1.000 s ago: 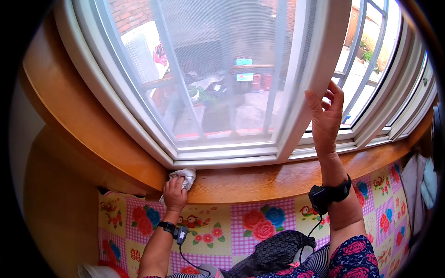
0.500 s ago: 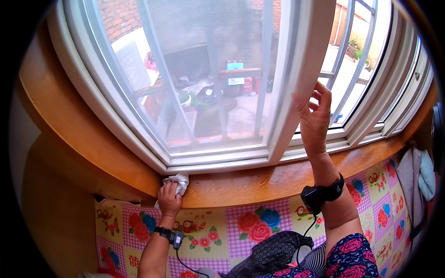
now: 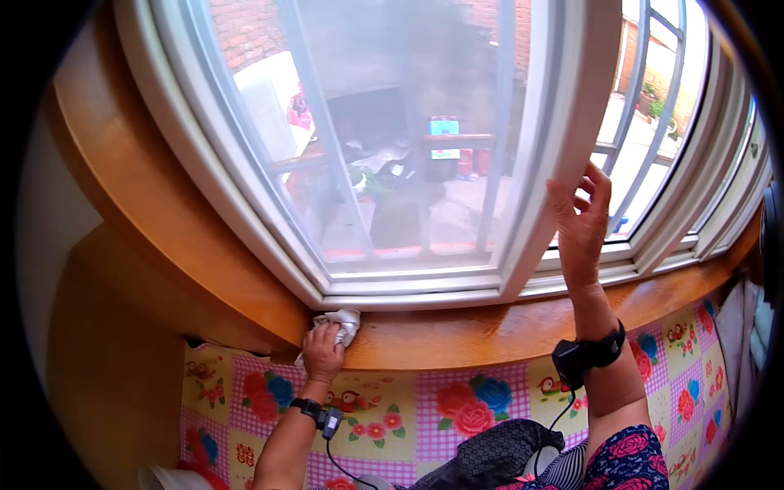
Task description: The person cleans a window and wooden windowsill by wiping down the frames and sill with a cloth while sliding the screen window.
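My left hand (image 3: 324,353) is closed over a crumpled white cloth (image 3: 346,325), pressing it on the wooden windowsill (image 3: 433,339) at the lower left corner of the window. Part of the cloth is hidden under the palm. Higher up on the right, my right hand (image 3: 585,229) holds the edge of the white window sash (image 3: 563,122), thumb on the near face and bent fingers at its side. A mesh screen (image 3: 392,196) fills this sash. Each wrist wears a black strap with a small device and a cable.
Wooden trim (image 3: 155,204) runs up the window's left side. Below the sill lies a flowered, checked cover (image 3: 441,404), with dark patterned fabric (image 3: 502,453) on it. Outside are metal bars (image 3: 641,90), a brick wall and assorted stored items. Folded cloths (image 3: 741,327) hang at the right.
The view has shifted, so the window and both hands appear farther right. Both hands keep their places, the left on the cloth at the sill corner and the right at the sash edge.
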### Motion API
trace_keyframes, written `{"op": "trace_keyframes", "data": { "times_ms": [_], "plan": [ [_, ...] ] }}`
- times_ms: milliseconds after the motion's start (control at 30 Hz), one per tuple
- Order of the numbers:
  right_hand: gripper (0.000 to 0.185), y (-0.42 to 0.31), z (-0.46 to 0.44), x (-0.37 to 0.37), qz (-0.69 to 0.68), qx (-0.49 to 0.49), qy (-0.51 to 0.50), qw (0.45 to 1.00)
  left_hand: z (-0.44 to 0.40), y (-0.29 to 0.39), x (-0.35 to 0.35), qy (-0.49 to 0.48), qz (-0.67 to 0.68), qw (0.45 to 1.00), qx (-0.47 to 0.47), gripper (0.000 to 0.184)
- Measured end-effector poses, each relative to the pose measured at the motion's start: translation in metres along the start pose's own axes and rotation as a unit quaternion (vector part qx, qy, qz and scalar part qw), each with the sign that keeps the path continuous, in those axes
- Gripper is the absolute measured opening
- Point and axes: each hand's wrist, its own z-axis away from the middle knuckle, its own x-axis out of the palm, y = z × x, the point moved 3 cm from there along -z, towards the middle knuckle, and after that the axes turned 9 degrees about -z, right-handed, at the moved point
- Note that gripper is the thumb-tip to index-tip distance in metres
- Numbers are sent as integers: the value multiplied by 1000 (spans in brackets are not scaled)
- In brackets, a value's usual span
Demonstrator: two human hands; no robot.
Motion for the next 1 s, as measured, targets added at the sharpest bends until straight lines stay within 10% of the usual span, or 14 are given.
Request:
{"op": "trace_keyframes", "data": {
  "times_ms": [1000],
  "plan": [
    [41,1,-1,0,-3,6,-16,1000,-2,2,-1,6,-1,1000,-6,41]
  ]
}}
